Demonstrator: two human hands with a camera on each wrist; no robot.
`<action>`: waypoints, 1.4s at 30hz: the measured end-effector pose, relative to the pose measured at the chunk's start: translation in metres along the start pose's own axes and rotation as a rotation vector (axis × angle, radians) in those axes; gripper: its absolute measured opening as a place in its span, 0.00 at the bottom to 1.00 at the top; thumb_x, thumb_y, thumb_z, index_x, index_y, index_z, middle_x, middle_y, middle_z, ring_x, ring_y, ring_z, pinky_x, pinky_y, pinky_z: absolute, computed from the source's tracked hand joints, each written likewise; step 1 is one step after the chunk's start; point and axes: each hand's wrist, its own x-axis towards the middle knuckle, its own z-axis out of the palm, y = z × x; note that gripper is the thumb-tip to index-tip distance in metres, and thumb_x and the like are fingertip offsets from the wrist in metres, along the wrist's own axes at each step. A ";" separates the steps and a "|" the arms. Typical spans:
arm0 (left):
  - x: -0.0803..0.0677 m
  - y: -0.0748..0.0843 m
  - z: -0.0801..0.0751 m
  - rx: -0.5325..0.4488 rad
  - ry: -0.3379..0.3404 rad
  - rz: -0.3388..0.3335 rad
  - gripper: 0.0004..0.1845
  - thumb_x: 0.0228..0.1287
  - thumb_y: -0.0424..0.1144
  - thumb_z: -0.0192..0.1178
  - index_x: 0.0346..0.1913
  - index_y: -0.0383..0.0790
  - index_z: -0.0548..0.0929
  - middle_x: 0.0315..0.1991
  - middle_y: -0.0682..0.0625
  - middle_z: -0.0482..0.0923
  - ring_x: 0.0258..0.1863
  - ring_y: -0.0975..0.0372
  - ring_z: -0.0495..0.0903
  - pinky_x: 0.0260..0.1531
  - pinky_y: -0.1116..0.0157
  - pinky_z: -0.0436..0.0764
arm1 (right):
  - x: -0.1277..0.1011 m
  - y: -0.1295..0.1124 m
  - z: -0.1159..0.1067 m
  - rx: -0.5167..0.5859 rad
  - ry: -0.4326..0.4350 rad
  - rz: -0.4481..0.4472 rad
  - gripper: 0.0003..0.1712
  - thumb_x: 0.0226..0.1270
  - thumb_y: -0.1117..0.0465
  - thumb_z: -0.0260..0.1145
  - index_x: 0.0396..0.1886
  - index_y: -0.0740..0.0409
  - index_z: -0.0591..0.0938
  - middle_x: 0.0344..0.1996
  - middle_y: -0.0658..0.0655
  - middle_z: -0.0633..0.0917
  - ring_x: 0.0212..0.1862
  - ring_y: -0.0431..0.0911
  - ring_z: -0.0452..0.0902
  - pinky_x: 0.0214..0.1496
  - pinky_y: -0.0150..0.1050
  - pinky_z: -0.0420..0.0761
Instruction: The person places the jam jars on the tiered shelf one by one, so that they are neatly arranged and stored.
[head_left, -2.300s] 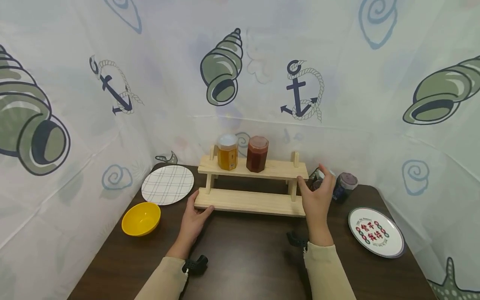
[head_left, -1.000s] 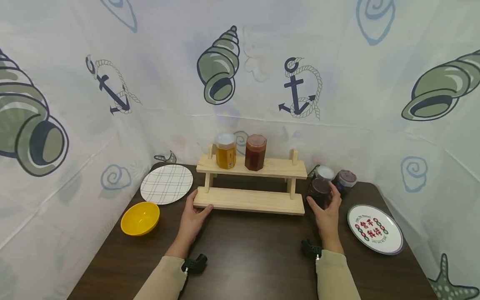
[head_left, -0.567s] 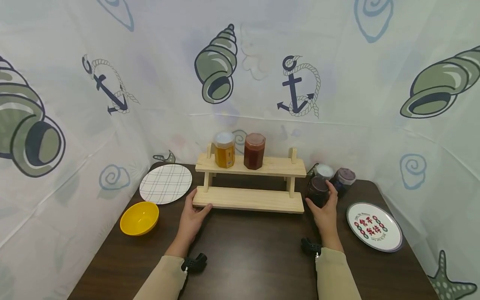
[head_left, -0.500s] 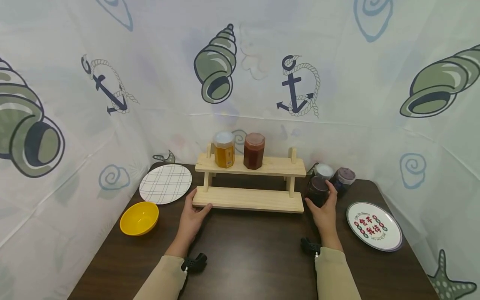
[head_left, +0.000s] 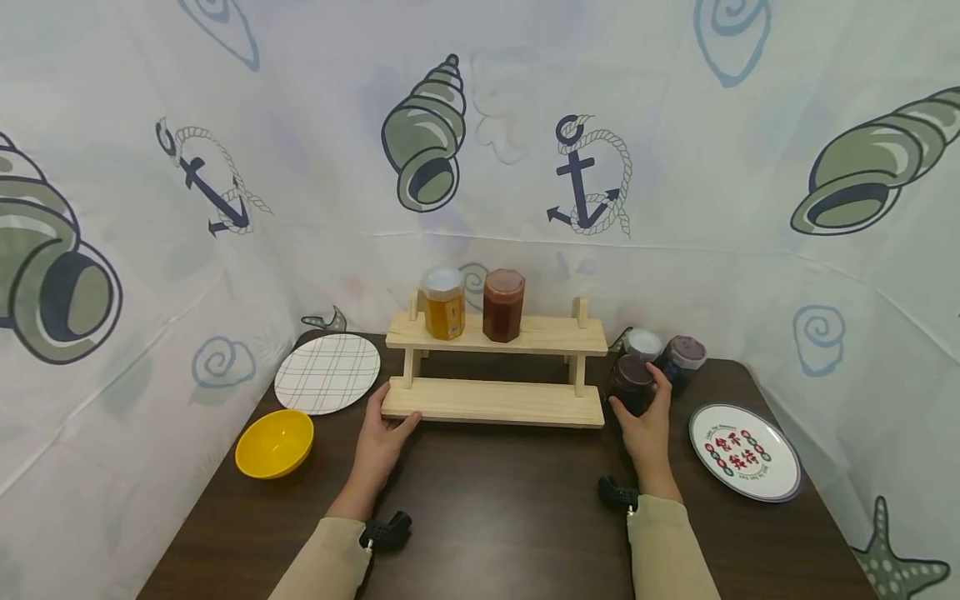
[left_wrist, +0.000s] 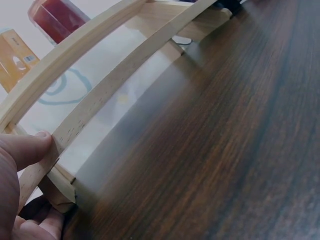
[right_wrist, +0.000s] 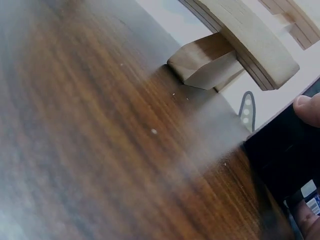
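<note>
The dark jar (head_left: 632, 384) stands upright on the brown table (head_left: 495, 517), its long axis vertical and its lid facing up, just beside the right end of the wooden rack (head_left: 495, 402). The right hand (head_left: 643, 421) grips this jar from the near side, thumb on its left face and fingers curled round its right face. Directly behind it stand a white-lidded jar (head_left: 643, 343) and a purple-lidded jar (head_left: 684, 358), close together. The left hand (head_left: 381, 433) holds the left end of the rack's lower board, thumb on the top surface and fingers beneath, as the left wrist view confirms. The rack's long axis runs left to right across the table; its upper shelf carries an amber jar (head_left: 442, 303) and a red jar (head_left: 502, 305), both upright. A printed plate (head_left: 744, 452) lies right of the jars; a checked plate (head_left: 327, 372) and a yellow bowl (head_left: 274, 432) lie left of the rack.
</note>
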 end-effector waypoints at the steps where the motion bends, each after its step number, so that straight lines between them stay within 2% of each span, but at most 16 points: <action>1: 0.000 0.000 0.000 0.002 0.001 0.001 0.51 0.75 0.36 0.71 0.89 0.45 0.49 0.88 0.37 0.49 0.86 0.47 0.58 0.82 0.46 0.64 | -0.001 0.000 0.000 0.004 0.002 0.001 0.56 0.65 0.73 0.80 0.85 0.41 0.63 0.74 0.59 0.70 0.72 0.50 0.68 0.74 0.52 0.66; 7: 0.001 -0.003 -0.001 0.002 0.003 0.000 0.51 0.75 0.36 0.71 0.89 0.45 0.49 0.89 0.38 0.47 0.87 0.47 0.56 0.83 0.47 0.63 | -0.003 0.000 0.000 0.048 0.030 -0.035 0.54 0.61 0.73 0.82 0.83 0.43 0.68 0.75 0.57 0.71 0.74 0.52 0.65 0.76 0.57 0.63; 12: 0.001 -0.003 -0.001 -0.009 0.002 0.001 0.51 0.75 0.35 0.71 0.89 0.45 0.49 0.89 0.37 0.48 0.87 0.47 0.56 0.82 0.47 0.64 | -0.003 0.002 0.000 0.041 0.044 -0.072 0.52 0.59 0.72 0.85 0.80 0.43 0.73 0.71 0.56 0.73 0.72 0.47 0.64 0.76 0.47 0.62; 15: 0.000 -0.003 -0.001 -0.014 0.000 0.001 0.51 0.75 0.35 0.71 0.89 0.44 0.48 0.89 0.37 0.48 0.87 0.47 0.56 0.82 0.47 0.64 | -0.003 0.003 0.000 0.021 0.062 -0.078 0.53 0.58 0.70 0.86 0.80 0.38 0.74 0.69 0.57 0.74 0.70 0.45 0.65 0.75 0.44 0.64; 20: 0.000 -0.002 -0.002 -0.011 0.001 0.000 0.51 0.76 0.35 0.71 0.90 0.44 0.48 0.89 0.37 0.47 0.87 0.46 0.56 0.82 0.46 0.64 | -0.003 -0.001 0.000 -0.002 0.150 -0.119 0.55 0.54 0.69 0.88 0.79 0.39 0.75 0.66 0.59 0.77 0.65 0.43 0.69 0.69 0.40 0.67; 22: 0.000 -0.002 -0.001 -0.007 0.002 -0.001 0.51 0.76 0.35 0.71 0.90 0.44 0.48 0.89 0.37 0.47 0.87 0.46 0.57 0.82 0.46 0.64 | -0.003 -0.004 -0.001 -0.007 0.182 -0.149 0.55 0.53 0.69 0.89 0.79 0.40 0.76 0.65 0.60 0.78 0.63 0.42 0.70 0.66 0.35 0.67; 25: 0.001 -0.002 -0.001 -0.001 0.002 0.000 0.51 0.76 0.36 0.71 0.89 0.44 0.49 0.89 0.37 0.48 0.87 0.46 0.57 0.81 0.46 0.64 | -0.004 -0.006 -0.002 -0.015 0.206 -0.186 0.54 0.54 0.66 0.89 0.80 0.38 0.76 0.64 0.62 0.78 0.63 0.40 0.70 0.67 0.32 0.67; 30: 0.001 -0.002 -0.001 0.001 -0.001 0.000 0.51 0.75 0.35 0.71 0.89 0.44 0.49 0.89 0.37 0.48 0.87 0.46 0.57 0.81 0.46 0.64 | -0.006 -0.009 -0.003 -0.019 0.262 -0.227 0.53 0.55 0.66 0.88 0.80 0.39 0.76 0.62 0.64 0.76 0.63 0.38 0.69 0.68 0.31 0.67; 35: 0.001 -0.002 -0.001 -0.001 0.000 0.004 0.51 0.75 0.34 0.71 0.89 0.42 0.49 0.88 0.36 0.49 0.86 0.45 0.58 0.81 0.46 0.65 | -0.007 -0.011 -0.006 -0.043 0.298 -0.240 0.52 0.56 0.64 0.87 0.80 0.39 0.76 0.59 0.55 0.76 0.62 0.36 0.67 0.68 0.30 0.67; 42: 0.002 -0.003 -0.001 -0.004 0.003 0.002 0.51 0.75 0.33 0.71 0.89 0.42 0.49 0.88 0.36 0.49 0.86 0.46 0.58 0.81 0.46 0.64 | -0.009 -0.021 -0.004 -0.030 0.344 -0.265 0.50 0.56 0.65 0.87 0.79 0.40 0.77 0.57 0.32 0.69 0.61 0.34 0.68 0.65 0.27 0.69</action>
